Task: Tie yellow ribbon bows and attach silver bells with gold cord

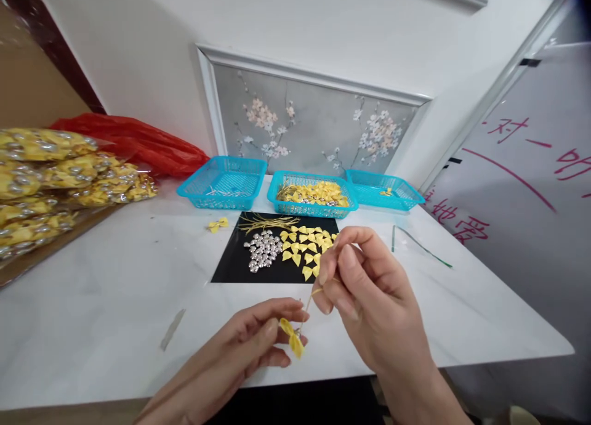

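Between the fingers of my left hand (pixel 252 339) is a yellow ribbon bow (pixel 292 337), with a small silvery piece partly hidden behind it. A thin gold cord (pixel 308 303) runs up from the bow to my right hand (pixel 373 289), whose thumb and fingers are closed on it. Beyond my hands lies a black mat (pixel 231 271). On it are a cluster of silver beads (pixel 265 250), several yellow bows (pixel 300 246) and a bundle of gold cords (pixel 268 223). My right hand hides the mat's right part.
Three blue baskets stand along the wall: a left one (pixel 221 203) with white strips, a middle one (pixel 314 211) full of yellow bow pieces, and a right one (pixel 401 200). Bagged yellow bows (pixel 46 185) and a red plastic bag (pixel 152 148) are at left. One loose bow (pixel 218 225) lies nearby.
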A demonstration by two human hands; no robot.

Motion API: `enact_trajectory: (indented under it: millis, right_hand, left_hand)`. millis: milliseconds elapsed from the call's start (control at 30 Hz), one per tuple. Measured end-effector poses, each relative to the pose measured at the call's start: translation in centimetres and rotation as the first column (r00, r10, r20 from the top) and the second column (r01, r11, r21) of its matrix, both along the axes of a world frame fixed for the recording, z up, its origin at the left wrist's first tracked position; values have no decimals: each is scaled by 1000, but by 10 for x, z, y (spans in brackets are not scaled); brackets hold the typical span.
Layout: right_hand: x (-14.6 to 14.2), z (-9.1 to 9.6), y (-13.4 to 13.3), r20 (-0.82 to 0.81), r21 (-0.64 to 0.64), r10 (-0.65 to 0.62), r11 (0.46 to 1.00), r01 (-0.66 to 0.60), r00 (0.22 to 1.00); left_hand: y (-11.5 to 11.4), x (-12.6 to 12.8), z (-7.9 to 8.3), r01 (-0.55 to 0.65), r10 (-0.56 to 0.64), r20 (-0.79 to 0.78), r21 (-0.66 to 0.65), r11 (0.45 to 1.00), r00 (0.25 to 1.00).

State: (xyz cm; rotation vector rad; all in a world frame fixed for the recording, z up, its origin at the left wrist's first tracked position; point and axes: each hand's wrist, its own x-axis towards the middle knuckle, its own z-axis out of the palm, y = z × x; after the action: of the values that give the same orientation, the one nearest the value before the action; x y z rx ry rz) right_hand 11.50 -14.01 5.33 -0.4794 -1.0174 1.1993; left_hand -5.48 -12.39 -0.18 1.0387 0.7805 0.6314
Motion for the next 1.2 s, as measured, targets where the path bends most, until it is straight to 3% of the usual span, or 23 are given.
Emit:
enact_trajectory:
  millis: [133, 300, 467, 633, 700, 833, 1067, 1200]
  right_hand:
    - [3, 4, -1, -22, -7, 14, 1000, -14, 1000]
    - [5, 8, -5, 2, -17, 18, 1000, -18, 1000]
    - [6, 12, -6, -40, -19, 104, 994, -105, 994]
    - [9, 15, -6, -79, 3, 152, 988, -152, 985]
    - [11, 16, -6, -89, 6, 148, 989, -148, 985]
    - [16, 17, -6, -98, 21, 143, 990, -142, 985]
    - [19, 18, -10, -43, 54, -66, 996, 69, 997]
    - [21, 10, -19, 11, 135, -253, 959, 250, 967]
  left_hand:
    - [-6, 2, -1, -55, 60, 41, -114, 992, 997]
    - [-5, -3, -3, -13, 29, 139, -111, 994, 990]
    - [2, 4, -10, -27, 70, 210, -202, 979, 975]
    - [0, 18, -10, 122, -75, 255, -172, 978, 964]
    - [-4, 19, -6, 134, -102, 218, -139, 981, 971]
    - [-13, 20, 4, 56, -45, 91, -128, 990, 995]
    - [-27, 19, 11, -88, 93, 43, -122, 989, 995]
    - [-33, 18, 12, -175, 177, 20, -77, 981, 984]
